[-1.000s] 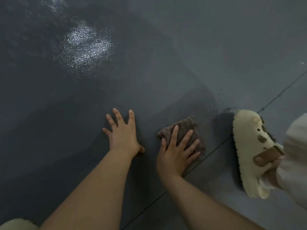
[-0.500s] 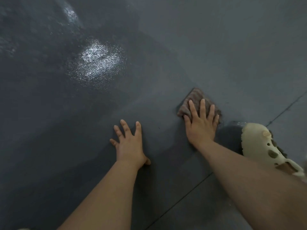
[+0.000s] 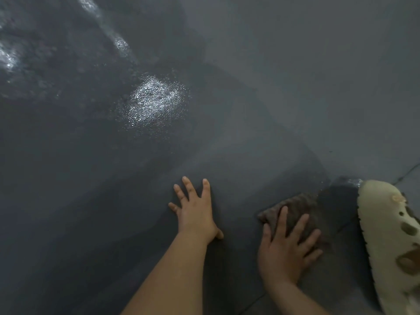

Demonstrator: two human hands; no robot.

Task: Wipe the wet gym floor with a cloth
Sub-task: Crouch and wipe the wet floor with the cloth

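A brown ribbed cloth [image 3: 293, 206] lies flat on the dark grey gym floor [image 3: 250, 137] at the lower right. My right hand [image 3: 285, 246] presses on it with straight, spread fingers and covers its near half. My left hand [image 3: 195, 212] rests flat on the bare floor to the left of the cloth, fingers spread, holding nothing. A wet, glossy patch [image 3: 154, 101] shines further out, up and to the left of both hands, with more wet sheen at the far left.
A cream foam sandal [image 3: 388, 235] on a foot stands right beside the cloth at the right edge. A thin floor seam [image 3: 406, 171] runs diagonally past the sandal's toe. The floor at the upper right looks matte and lighter.
My right hand has pulled the cloth back toward me, from further out to beside the sandal. My left hand stays planted flat on the floor.
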